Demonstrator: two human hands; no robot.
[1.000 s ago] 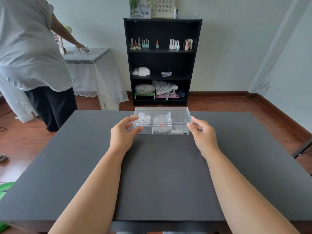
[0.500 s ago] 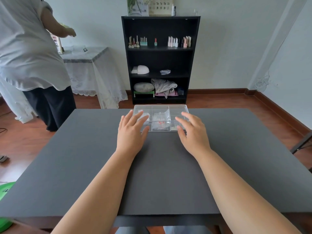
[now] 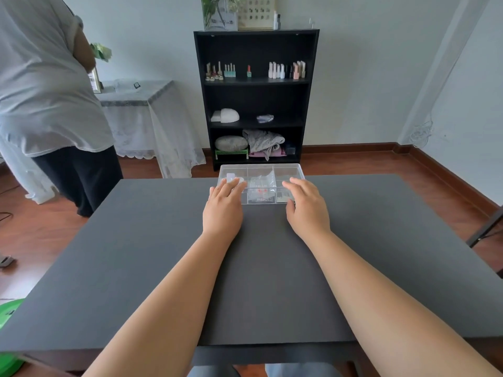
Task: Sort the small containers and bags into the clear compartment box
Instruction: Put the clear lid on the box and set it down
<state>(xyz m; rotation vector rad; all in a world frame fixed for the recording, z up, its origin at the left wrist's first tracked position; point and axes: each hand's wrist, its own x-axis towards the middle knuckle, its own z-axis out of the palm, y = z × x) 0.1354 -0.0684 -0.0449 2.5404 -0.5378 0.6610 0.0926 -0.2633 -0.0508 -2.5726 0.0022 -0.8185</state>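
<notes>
The dark grey table (image 3: 136, 254) filled most of the room before me; beyond it stood a black bookshelf (image 3: 255, 96) against the wall, with rows of small bottles on its top shelf, and a second person in a pale shirt (image 3: 46, 85) stood at the left beside a lace-covered side table (image 3: 141, 115). At the far edge of the table, in the middle, lay the clear compartment box (image 3: 260, 170); a crumpled clear bag (image 3: 262, 186) sat in its middle section, and small white containers (image 3: 231, 177) in its left one. The left hand (image 3: 223, 208) lay flat, fingers spread loosely over the box's near left corner, its grip wide and holding nothing; the right hand (image 3: 306, 206) rested likewise over the near right corner, fingers open, gripping nothing.
</notes>
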